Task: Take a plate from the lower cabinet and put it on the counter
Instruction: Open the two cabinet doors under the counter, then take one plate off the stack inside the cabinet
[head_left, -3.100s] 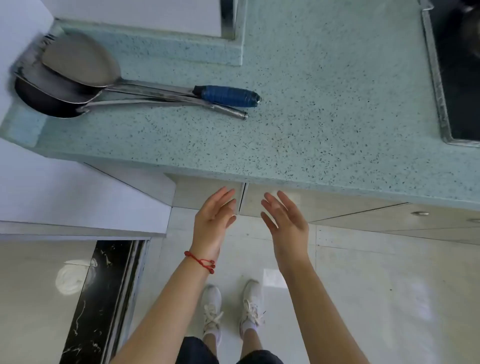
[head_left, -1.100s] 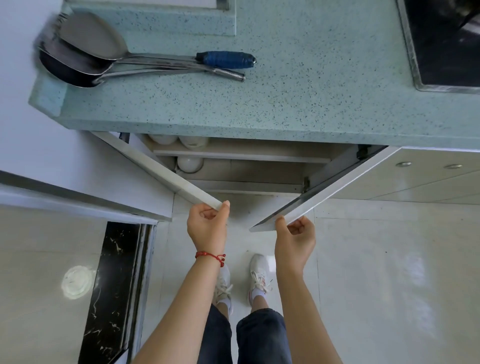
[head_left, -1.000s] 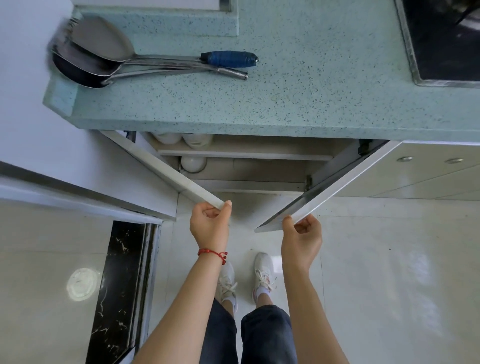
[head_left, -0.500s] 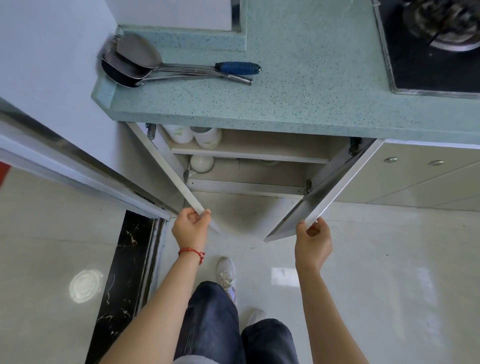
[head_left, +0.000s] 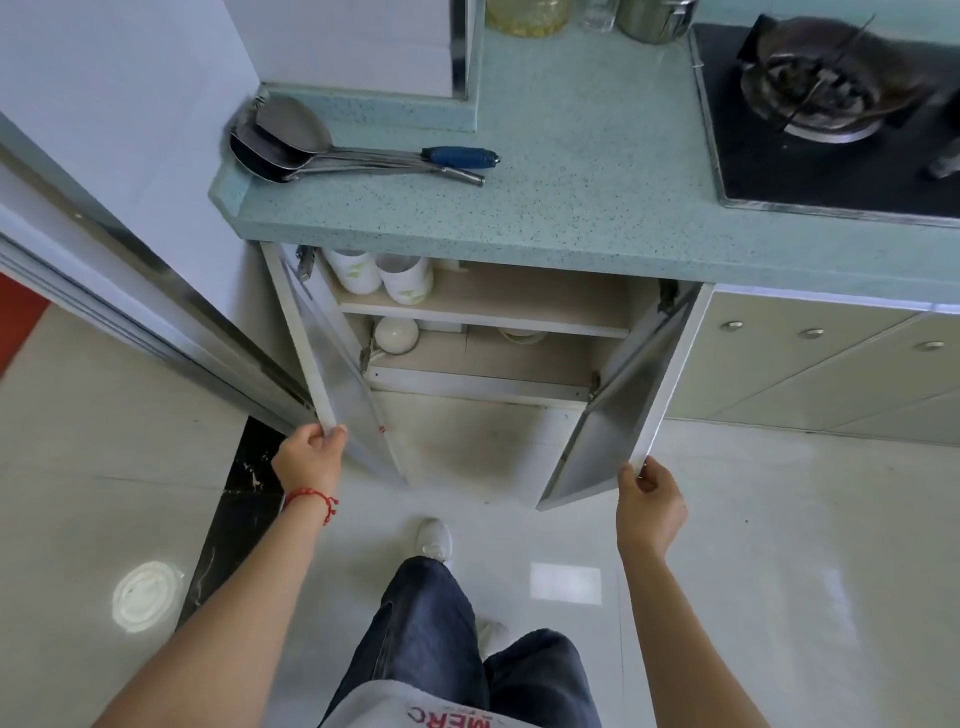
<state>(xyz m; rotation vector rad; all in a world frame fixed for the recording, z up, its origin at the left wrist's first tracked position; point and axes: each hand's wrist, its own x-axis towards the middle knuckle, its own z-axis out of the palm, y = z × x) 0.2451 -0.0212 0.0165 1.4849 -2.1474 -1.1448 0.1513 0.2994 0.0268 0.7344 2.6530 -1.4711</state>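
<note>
The lower cabinet (head_left: 483, 306) under the green speckled counter (head_left: 587, 171) stands with both doors swung wide. My left hand (head_left: 310, 457) grips the bottom edge of the left door (head_left: 332, 358). My right hand (head_left: 649, 501) grips the bottom corner of the right door (head_left: 623, 415). On the upper shelf at the left stand two white cups (head_left: 387, 273). On the lower level sit a white round bowl (head_left: 397, 335) and, further right, a pale dish rim (head_left: 522, 336) half hidden under the shelf. No plate shows clearly.
Two steel ladles (head_left: 332, 153), one with a blue handle, lie on the counter's left end. A black gas hob (head_left: 831, 114) fills the counter's right. Jars (head_left: 587, 13) stand at the back. Closed drawers (head_left: 810, 364) lie right of the cabinet; a sliding door frame (head_left: 156, 306) stands left.
Both doors have gone from shut to wide open, pulled by my hands. I have stepped back, so the view now reaches deeper into the cabinet and further across the counter.
</note>
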